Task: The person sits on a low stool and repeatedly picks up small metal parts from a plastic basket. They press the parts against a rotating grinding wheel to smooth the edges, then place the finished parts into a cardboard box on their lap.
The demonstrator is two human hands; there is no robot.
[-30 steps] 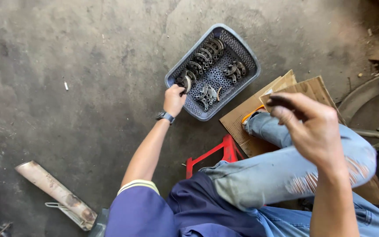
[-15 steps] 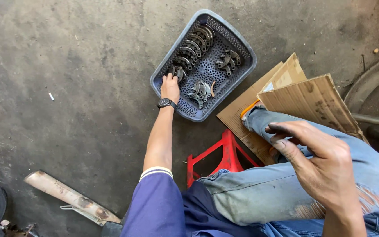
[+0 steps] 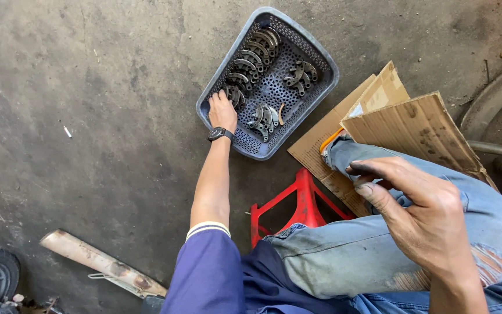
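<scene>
Reaching over the basket [image 3: 321, 87] rim, left hand [image 3: 222, 110] touches metal parts [image 3: 236, 93].

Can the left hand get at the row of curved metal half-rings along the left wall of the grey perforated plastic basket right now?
Probably yes: the left hand already rests inside the grey perforated plastic basket, fingers at the near end of the row of curved metal half-rings, with nothing covering them.

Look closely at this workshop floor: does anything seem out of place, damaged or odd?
Yes. One orange curved piece lies among grey metal half-ring parts in the grey perforated plastic basket. The blue jeans are frayed at the knee.
</scene>
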